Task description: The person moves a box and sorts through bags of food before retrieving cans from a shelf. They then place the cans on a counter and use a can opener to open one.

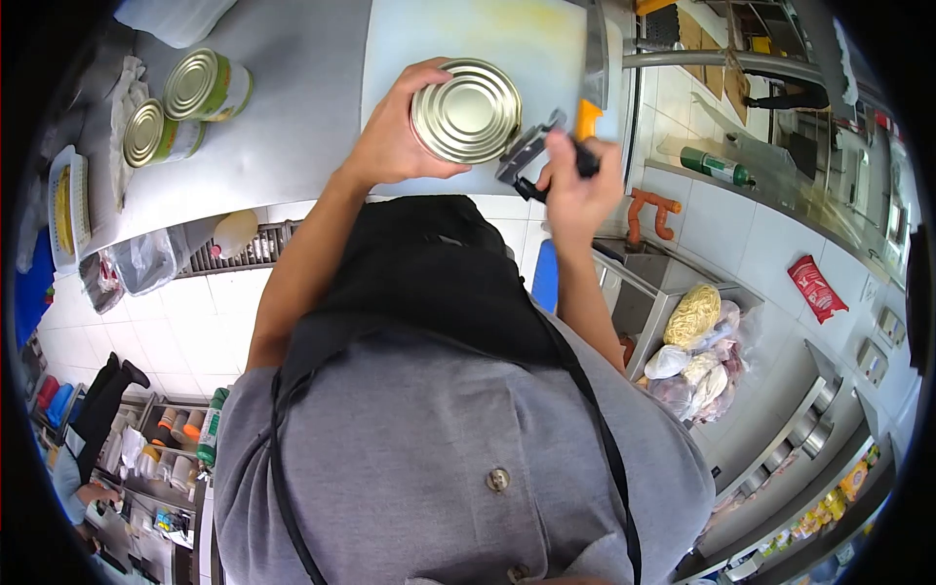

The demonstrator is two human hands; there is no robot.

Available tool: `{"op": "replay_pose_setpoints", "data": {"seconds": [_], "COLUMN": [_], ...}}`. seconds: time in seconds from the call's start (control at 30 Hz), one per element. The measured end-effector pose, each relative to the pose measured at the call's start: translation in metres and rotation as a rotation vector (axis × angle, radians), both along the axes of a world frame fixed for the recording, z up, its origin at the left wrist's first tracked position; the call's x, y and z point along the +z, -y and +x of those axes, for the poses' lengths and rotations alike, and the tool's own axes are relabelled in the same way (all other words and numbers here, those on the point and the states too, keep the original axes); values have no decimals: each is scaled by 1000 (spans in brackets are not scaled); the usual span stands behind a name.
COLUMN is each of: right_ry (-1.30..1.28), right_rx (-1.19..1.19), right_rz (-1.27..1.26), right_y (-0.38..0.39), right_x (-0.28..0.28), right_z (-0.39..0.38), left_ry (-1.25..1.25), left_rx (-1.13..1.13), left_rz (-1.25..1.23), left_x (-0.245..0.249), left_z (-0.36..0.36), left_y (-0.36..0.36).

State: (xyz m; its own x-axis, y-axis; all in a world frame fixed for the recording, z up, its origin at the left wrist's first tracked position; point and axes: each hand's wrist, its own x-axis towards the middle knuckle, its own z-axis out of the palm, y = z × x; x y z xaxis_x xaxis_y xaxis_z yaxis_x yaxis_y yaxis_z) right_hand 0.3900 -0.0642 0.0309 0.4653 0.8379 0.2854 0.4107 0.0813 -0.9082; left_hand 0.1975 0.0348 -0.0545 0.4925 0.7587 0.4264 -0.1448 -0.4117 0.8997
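My left hand (400,125) wraps around the side of a large tin can (471,109), its ringed metal lid facing up, over a white cutting board (463,34). In my right hand (585,180) is a can opener (526,151) with a metal head and black handles. The opener's head is right at the can's rim on the right. Just beyond the right hand lies a knife with a yellow handle (588,118), its blade pointing away along the board's right edge.
Two more tin cans, one larger (200,86) and one smaller (148,134), stand on the steel counter (283,107) at left. A white basket (70,210) sits at the far left edge. Bagged food (697,346) rests by the sink at right. Another person (78,478) is at lower left.
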Motion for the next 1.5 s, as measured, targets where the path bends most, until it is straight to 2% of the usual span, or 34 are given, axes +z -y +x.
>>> {"op": "replay_pose_setpoints", "data": {"seconds": [0.03,0.07,0.13,0.17,0.23,0.27,0.33,0.4,0.5,0.57,0.7,0.77,0.93,1.0,1.03,1.13,1.17,1.2,1.27,1.33,1.4,1.43,1.5], "right_ry": [-414,-469,-312,-318,32,29,284,351,316,155,160,-279,-241,197,183,92,-138,-142,-321,-250,82,80,450], "right_rx": [-66,11,-99,-91,-104,-112,-12,11,-3,-37,-60,-97,-94,-142,-122,-172,-181,-189,-153,-159,-137,-147,-76], "right_rz": [-261,-245,-232,-228,-35,-34,122,167,87,31,39,-214,-158,-134,-58,-51,-225,-228,-200,-149,-79,-73,110], "right_y": [-11,-11,-5,-6,-1,2,3,4,6,5,-2,-7,-5,0,4,0,-3,0,-7,-6,-4,-2,4], "right_x": [11,-13,-7,-11,-16,-16,-12,-5,-1,1,5,19,15,7,6,8,20,16,2,0,2,3,5], "right_z": [5,17,9,8,11,13,14,10,1,-2,-4,-7,-7,-8,-14,-16,-13,-10,1,-3,-2,-3,-7], "left_ry": [-1,-2,1,-16,-9,4,1,-2,-32,-28,-46,-15,20,1,-27,-78,-53,-28,-71,-44,-61,-58,-53], "left_rx": [-3,-17,-29,-36,-34,-36,-39,-38,-11,-11,15,53,78,69,83,106,95,79,108,59,63,51,40], "left_rz": [4,8,-1,-15,-15,-15,6,17,18,27,32,41,-13,-27,5,84,71,56,100,29,59,44,30], "left_x": [2,1,1,1,-1,-2,-4,-4,0,-4,-5,-5,-3,-2,-3,-5,-5,-6,-4,-4,-4,-4,-2], "left_z": [0,0,0,-1,-1,1,2,1,2,2,3,6,8,8,8,8,9,9,10,8,6,6,7], "left_y": [0,3,-3,-2,-2,-3,-6,-3,-2,-3,-1,1,2,0,0,1,0,2,-3,1,0,0,2]}}
